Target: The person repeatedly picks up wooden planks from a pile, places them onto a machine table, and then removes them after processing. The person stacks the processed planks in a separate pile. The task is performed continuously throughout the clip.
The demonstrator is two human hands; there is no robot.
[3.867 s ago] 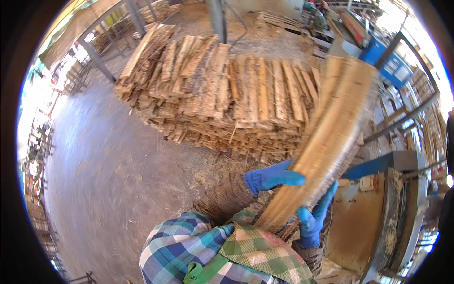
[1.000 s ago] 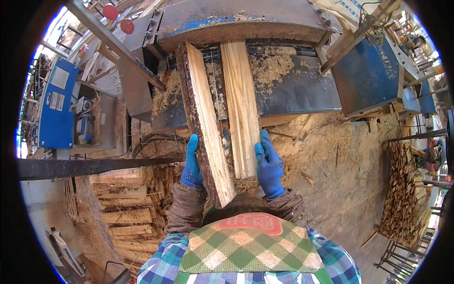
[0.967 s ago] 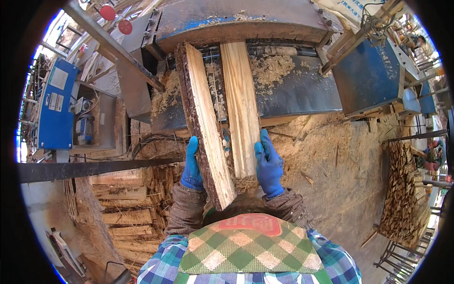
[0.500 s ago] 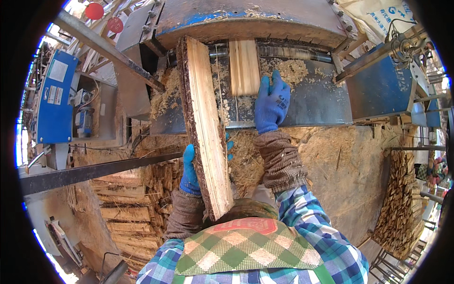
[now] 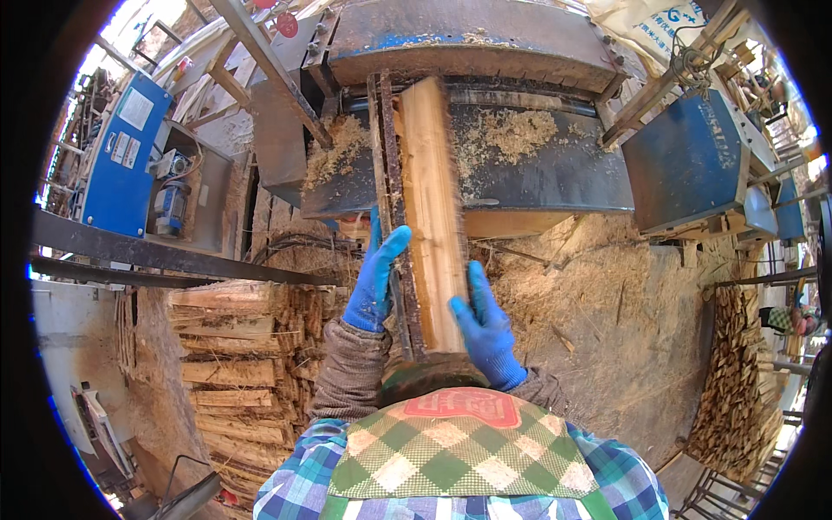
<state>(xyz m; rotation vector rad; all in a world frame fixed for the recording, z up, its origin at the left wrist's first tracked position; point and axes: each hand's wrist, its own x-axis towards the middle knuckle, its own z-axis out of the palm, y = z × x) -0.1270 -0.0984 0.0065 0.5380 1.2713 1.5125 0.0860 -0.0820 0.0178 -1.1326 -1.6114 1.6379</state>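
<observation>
A rough wooden board (image 5: 438, 217) with dark bark along its left side slopes from near my body up to the machine's feed opening. Its right edge is smeared by motion. My left hand (image 5: 374, 282), in a blue glove, grips the bark side, with the thumb toward the top and the other fingers partly hidden. My right hand (image 5: 490, 334), gloved too, holds the near part of the right edge. Beside the bark runs a thin dark strip (image 5: 379, 147); whether it belongs to this board or a second one, I cannot tell.
The machine's metal feed table (image 5: 555, 178) carries heaps of sawdust (image 5: 516, 134). Behind it is a heavy metal housing (image 5: 485, 39). A dark metal bar (image 5: 173, 247) crosses at left above stacked boards (image 5: 230, 373). More stacked wood (image 5: 732, 390) stands at right.
My right hand has left the feed table and come back to the board's right edge. The board has shifted right and turned. The shorter piece at the opening is no longer in sight.
</observation>
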